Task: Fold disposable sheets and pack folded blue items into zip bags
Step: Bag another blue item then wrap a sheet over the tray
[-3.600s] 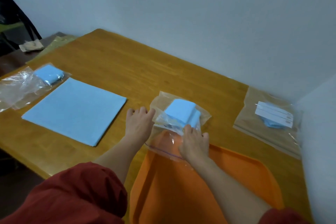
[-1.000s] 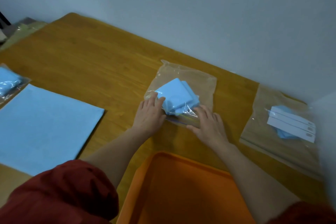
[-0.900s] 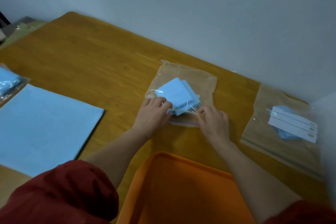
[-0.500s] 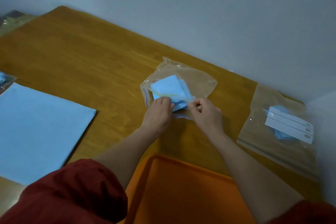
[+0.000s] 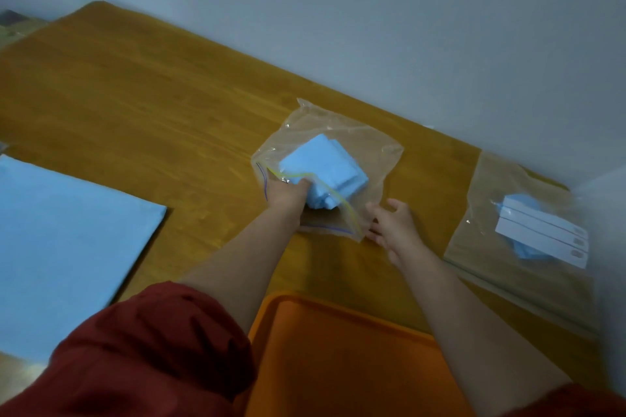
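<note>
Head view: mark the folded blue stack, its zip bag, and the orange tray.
folded blue stack (image 5: 321,164), head view, top face.
zip bag (image 5: 371,145), head view, clear far panel.
orange tray (image 5: 338,366), head view, bare floor.

Wooden table (image 5: 152,105) carries flat blue sheet (image 5: 67,247) at L, zip bag (image 5: 372,152) w/ folded blue stack (image 5: 325,162) mid, second filled bag (image 5: 501,193) at R, orange tray (image 5: 338,366) at near edge.

There is one camera, worn on the person's head. It looks forward and down at the table (image 5: 135,95) from close, with the wall (image 5: 372,10) in the upper frame.
</note>
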